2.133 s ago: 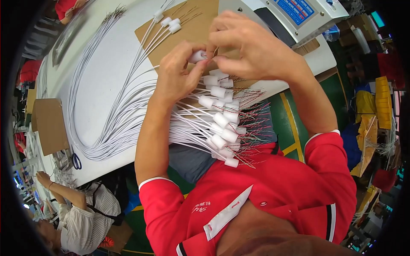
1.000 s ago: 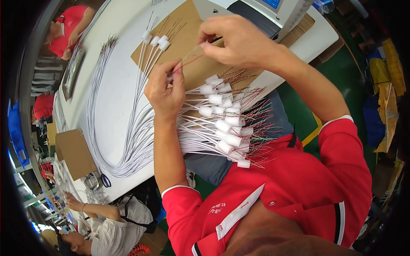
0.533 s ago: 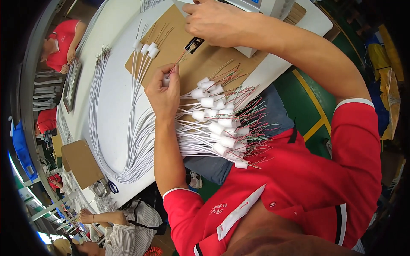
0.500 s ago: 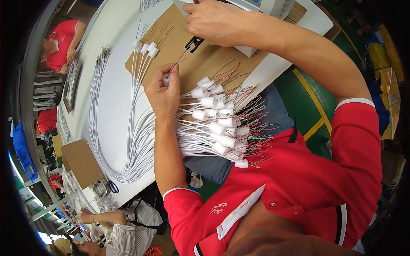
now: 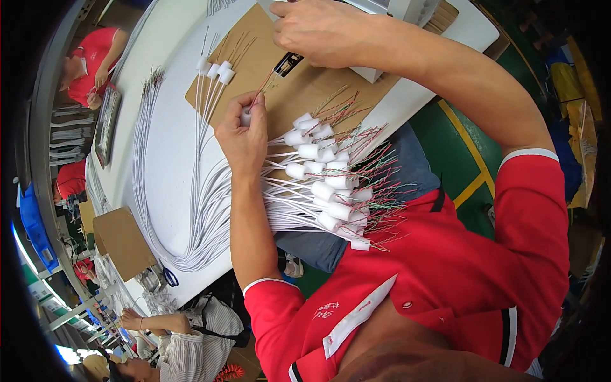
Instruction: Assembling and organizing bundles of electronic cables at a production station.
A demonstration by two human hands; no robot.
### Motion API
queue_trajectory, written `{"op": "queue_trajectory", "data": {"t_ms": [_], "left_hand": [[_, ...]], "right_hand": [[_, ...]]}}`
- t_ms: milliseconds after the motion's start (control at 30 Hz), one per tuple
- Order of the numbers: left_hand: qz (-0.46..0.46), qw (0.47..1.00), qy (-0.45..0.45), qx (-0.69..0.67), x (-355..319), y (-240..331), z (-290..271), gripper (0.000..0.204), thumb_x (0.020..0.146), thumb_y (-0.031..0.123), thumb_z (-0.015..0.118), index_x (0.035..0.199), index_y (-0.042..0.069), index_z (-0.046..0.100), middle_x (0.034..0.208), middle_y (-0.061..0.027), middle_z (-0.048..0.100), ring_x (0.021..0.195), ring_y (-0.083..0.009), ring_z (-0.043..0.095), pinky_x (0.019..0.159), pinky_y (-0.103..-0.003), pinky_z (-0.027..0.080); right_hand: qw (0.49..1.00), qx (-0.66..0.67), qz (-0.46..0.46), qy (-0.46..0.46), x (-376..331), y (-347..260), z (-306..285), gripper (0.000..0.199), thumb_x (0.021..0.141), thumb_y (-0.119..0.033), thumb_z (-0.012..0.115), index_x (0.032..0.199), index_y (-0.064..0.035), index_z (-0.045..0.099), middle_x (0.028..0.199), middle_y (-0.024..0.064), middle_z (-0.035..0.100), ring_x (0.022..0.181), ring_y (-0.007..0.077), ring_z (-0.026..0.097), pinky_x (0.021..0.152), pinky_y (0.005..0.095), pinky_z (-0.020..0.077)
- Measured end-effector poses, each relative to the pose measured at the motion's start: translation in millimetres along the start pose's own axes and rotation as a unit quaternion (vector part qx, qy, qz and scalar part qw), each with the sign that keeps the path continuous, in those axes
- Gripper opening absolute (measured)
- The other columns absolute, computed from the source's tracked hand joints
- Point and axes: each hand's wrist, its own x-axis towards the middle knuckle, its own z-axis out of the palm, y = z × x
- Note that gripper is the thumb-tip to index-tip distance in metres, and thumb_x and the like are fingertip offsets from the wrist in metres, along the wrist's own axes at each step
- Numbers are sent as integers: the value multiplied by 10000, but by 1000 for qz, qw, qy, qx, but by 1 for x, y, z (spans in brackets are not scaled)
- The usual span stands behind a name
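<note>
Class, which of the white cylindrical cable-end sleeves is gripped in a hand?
The sleeve held in the left hand. Every other visible sleeve sits unheld, in the big cluster to its right or the small group to its upper left.

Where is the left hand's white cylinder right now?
In the head view, the white cylinder is left of centre, gripped in the left hand, below and right of the small group of white-tipped cables over the brown cardboard.

On the person's red shirt (image 5: 458,267) there stands a small white lettering (image 5: 326,310); it is placed on the chest, near the pale placket (image 5: 359,316); it lies tilted, in two short rows; the strokes are thin and too small for sure reading.
</note>
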Motion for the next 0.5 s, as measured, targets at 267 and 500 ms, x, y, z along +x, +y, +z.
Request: {"op": "queue_trajectory", "data": {"t_ms": [267, 500], "left_hand": [[-9, 1000, -6, -15, 4, -2, 4, 121, 953, 120, 727, 987, 6, 745, 761, 10, 651, 656, -48, 490, 601, -218, 425], [-19, 1000, -13, -13, 4, -1, 2, 134, 961, 124, 722, 1006, 0, 742, 768, 17, 650, 660, -43, 485, 602, -218, 422]], "right_hand": [[999, 36, -3, 2, -2, 3, -1, 189, 796, -171, 639, 791, -45, 781, 847, 116, 750, 1121, 305, 615, 979, 470, 421], [988, 130, 64, -48, 3, 3, -17, 254, 761, -193, 655, 907, 2, 727, 948, 178, 704, 1089, 342, 588, 993, 500, 408]]}}
